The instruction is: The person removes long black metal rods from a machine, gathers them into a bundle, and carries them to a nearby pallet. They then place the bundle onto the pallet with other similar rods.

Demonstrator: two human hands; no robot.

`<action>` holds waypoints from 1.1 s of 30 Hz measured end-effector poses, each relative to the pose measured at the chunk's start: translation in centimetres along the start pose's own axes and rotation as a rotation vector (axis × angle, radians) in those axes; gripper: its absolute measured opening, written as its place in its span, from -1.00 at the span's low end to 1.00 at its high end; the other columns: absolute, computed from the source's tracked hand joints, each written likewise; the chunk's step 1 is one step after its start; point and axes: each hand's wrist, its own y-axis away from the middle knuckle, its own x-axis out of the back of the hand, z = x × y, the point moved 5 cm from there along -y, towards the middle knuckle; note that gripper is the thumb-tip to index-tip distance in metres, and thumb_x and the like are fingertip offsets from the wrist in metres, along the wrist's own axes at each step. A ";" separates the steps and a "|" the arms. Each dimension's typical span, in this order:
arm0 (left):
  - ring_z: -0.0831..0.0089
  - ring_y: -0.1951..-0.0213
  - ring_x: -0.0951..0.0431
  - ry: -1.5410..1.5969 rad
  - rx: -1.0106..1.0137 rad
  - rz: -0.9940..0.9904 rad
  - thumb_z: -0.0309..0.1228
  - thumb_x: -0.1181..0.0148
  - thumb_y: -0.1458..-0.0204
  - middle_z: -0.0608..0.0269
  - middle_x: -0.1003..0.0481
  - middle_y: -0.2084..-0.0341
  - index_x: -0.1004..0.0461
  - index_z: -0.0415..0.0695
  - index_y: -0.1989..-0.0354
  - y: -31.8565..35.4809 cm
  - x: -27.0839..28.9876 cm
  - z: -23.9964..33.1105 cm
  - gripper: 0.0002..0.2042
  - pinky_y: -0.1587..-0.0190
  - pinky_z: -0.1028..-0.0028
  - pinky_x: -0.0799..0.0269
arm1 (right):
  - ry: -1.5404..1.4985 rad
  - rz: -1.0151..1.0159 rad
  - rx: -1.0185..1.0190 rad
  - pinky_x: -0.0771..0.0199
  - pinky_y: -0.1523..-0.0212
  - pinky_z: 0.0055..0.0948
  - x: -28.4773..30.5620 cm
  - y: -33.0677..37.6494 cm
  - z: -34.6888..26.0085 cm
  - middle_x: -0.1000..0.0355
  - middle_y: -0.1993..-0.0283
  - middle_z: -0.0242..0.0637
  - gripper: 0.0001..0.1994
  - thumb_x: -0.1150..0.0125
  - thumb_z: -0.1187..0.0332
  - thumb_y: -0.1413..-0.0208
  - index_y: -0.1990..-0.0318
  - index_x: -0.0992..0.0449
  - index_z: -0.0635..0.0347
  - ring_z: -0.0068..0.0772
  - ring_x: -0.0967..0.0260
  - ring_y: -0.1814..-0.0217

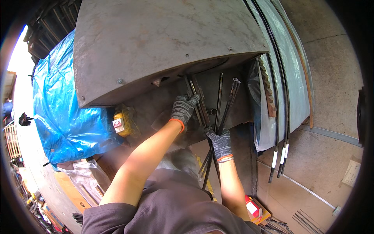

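Observation:
My left hand [183,109], in a grey knit glove with an orange cuff, is closed round several slim dark metal tubes [202,110]. Their upper ends reach into the underside of a large grey metal housing [156,43]. Lower and to the right, my right hand [220,144] wears a matching glove and grips another bunch of dark tubes [229,106]. Their open ends point up and fan apart, below the housing's edge. The tubes cross near my right hand, and their lower ends hang in front of my body.
Blue plastic sheeting [58,101] covers something at the left, with a yellow device [124,124] beside it. Long black rods [281,78] lean along plastic-wrapped material at the right. A red-and-white object [254,208] and thin loose rods [306,221] lie at the lower right.

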 end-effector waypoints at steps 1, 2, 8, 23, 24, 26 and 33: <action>0.36 0.57 -0.44 0.003 -0.001 0.007 -0.14 -0.21 0.02 0.08 -0.50 0.63 -0.55 -0.27 0.41 0.0 0.0 0.0 -0.64 0.42 0.35 -0.37 | 0.006 0.000 -0.004 -0.35 0.39 -0.55 0.1 -0.1 0.2 -0.47 0.45 -0.39 -0.89 -0.33 0.52 0.10 0.38 -0.54 0.32 -0.60 -0.33 0.46; 0.35 0.57 -0.44 0.006 -0.002 0.014 -0.14 -0.21 0.02 0.08 -0.50 0.62 -0.55 -0.28 0.40 0.0 -0.1 0.0 -0.64 0.41 0.35 -0.37 | 0.012 -0.001 -0.009 -0.35 0.39 -0.55 0.2 -0.2 0.5 -0.47 0.44 -0.39 -0.88 -0.33 0.52 0.10 0.38 -0.54 0.32 -0.60 -0.34 0.45; 0.32 0.52 -0.46 0.017 0.010 0.041 -0.15 -0.22 0.03 0.04 -0.53 0.57 -0.55 -0.30 0.38 0.5 0.2 0.5 -0.64 0.35 0.35 -0.37 | -0.016 0.005 -0.011 -0.38 0.37 -0.56 -0.2 0.1 -0.2 -0.47 0.43 -0.39 -0.86 -0.32 0.57 0.13 0.35 -0.53 0.33 -0.59 -0.36 0.44; 0.31 0.60 -0.40 0.008 -0.004 0.014 -0.11 -0.21 0.02 0.04 -0.47 0.67 -0.54 -0.30 0.42 -0.5 -0.2 -0.7 -0.60 0.43 0.32 -0.34 | 0.027 0.043 -0.009 -0.39 0.40 -0.53 -0.3 0.4 -0.3 -0.47 0.47 -0.36 -0.86 -0.34 0.57 0.17 0.39 -0.53 0.31 -0.57 -0.36 0.47; 0.31 0.60 -0.40 0.013 -0.010 0.020 -0.10 -0.20 0.02 0.04 -0.47 0.67 -0.54 -0.30 0.42 -0.3 -0.2 -0.5 -0.60 0.43 0.32 -0.34 | 0.029 0.050 -0.027 -0.40 0.38 -0.53 -0.3 0.5 -0.6 -0.48 0.45 -0.36 -0.86 -0.36 0.57 0.17 0.39 -0.54 0.32 -0.56 -0.37 0.46; 0.32 0.60 -0.40 0.023 -0.022 0.032 -0.09 -0.20 0.02 0.05 -0.46 0.68 -0.54 -0.29 0.43 0.0 -0.1 0.0 -0.60 0.44 0.32 -0.34 | 0.011 0.061 -0.033 -0.39 0.39 -0.53 -0.2 0.5 -0.3 -0.47 0.46 -0.36 -0.86 -0.36 0.57 0.18 0.41 -0.54 0.32 -0.56 -0.36 0.47; 0.31 0.61 -0.41 0.008 0.012 0.002 -0.07 -0.21 0.03 0.05 -0.46 0.68 -0.55 -0.29 0.43 -0.9 -0.5 -1.2 -0.59 0.45 0.31 -0.35 | 0.019 0.062 -0.033 -0.38 0.41 -0.54 -0.2 0.4 -0.1 -0.46 0.47 -0.37 -0.86 -0.37 0.58 0.19 0.43 -0.53 0.31 -0.57 -0.35 0.48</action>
